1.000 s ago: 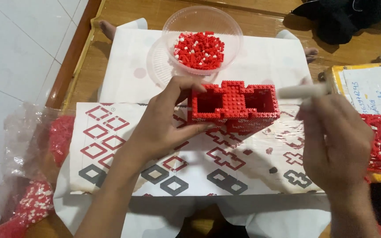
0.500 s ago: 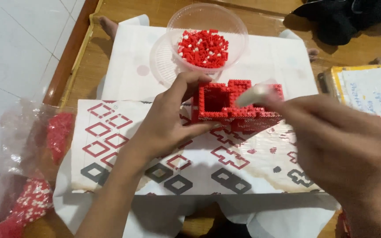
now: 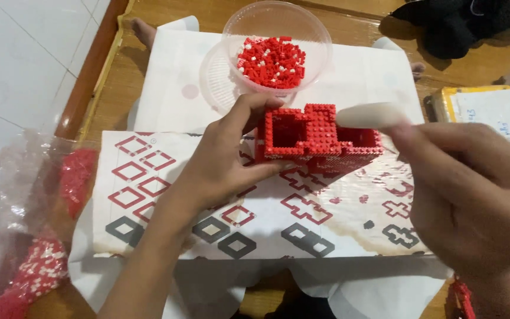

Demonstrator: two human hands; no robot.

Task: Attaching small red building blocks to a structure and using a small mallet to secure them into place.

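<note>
Building a red brick box near the middle of the floor mat: the left hand steadies its end wall, grip pinching the rim. The right hand, raised near the camera, pinches a pale tool over the box; the next move likely needs careful pressing down onto the studs.

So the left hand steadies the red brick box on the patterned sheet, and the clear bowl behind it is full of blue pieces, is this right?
Not quite: the head view shows that the pieces in the clear bowl are red, with some white, not blue. The rest holds: the left hand steadies the red brick box on the patterned sheet.
</note>
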